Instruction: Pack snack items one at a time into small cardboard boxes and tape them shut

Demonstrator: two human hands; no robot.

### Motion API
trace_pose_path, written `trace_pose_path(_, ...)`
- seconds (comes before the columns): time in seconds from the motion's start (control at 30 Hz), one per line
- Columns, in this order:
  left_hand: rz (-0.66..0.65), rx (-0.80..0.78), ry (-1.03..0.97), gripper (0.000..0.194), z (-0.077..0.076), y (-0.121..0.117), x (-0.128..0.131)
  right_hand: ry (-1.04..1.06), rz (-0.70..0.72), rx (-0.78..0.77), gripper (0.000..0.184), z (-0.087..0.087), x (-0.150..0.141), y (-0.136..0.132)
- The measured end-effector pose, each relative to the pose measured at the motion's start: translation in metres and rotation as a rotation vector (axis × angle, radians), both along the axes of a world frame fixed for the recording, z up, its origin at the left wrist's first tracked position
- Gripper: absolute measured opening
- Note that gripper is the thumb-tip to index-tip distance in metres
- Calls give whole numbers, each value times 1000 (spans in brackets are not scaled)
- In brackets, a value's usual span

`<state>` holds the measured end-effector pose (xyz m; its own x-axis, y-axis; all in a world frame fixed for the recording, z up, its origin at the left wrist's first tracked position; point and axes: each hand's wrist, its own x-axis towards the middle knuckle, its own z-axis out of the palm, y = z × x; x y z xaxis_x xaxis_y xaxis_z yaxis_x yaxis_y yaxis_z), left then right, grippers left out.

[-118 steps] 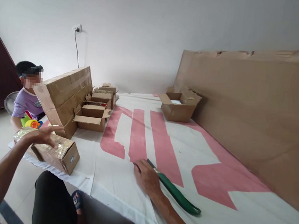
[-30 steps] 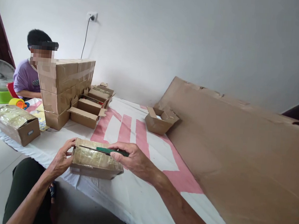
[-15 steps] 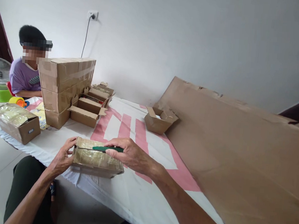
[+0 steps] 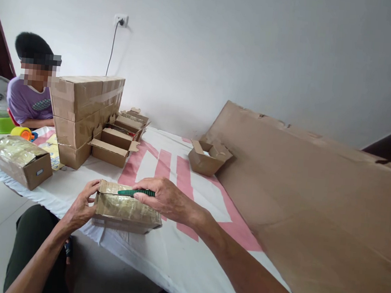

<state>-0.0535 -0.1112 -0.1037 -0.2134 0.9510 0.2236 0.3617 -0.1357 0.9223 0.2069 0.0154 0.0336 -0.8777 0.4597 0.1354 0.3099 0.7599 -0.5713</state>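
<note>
A taped cardboard box (image 4: 128, 213) lies at the near edge of the cloth-covered table, its top covered in shiny clear tape. My left hand (image 4: 84, 204) grips the box's left end, thumb on the near side and fingers at the far corner. In my right hand (image 4: 158, 197) is a green box cutter (image 4: 128, 192), held almost level over the box top. Its thin blade points left along the seam between the flaps, close to the left end. How deep the blade sits in the tape I cannot tell.
Stacked cardboard boxes (image 4: 82, 104) stand back left, with open boxes (image 4: 111, 150) beside them. Another taped box (image 4: 19, 160) lies left. One open box (image 4: 204, 161) leans by a large cardboard sheet (image 4: 306, 211). A person (image 4: 32, 98) sits behind the stack.
My right hand has slid slightly left with the box cutter along the seam. My left hand and the box stay in place. The seated person has leaned a little left.
</note>
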Motion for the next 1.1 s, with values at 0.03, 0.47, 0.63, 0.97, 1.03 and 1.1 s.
trace_pose_path(0.03,0,-2,4,51,-1,0,0,-17,-2,-1,27,1,0,0)
trace_pose_path(0.47,2,-17,91,52,-2,4,-4,-226,-8,147,30,20,-25,-2)
trace_pose_path(0.63,-7,-22,177,55,0,9,-8,-316,-36,218,34,26,-29,-5)
trace_pose_path(0.97,-57,32,231,40,6,16,-15,-492,-33,331,27,30,-47,-6)
trace_pose_path(1.03,-52,32,232,41,6,15,-14,-456,-15,316,28,27,-43,-3)
trace_pose_path(1.1,-58,37,242,39,6,14,-14,-434,-7,307,29,24,-41,0)
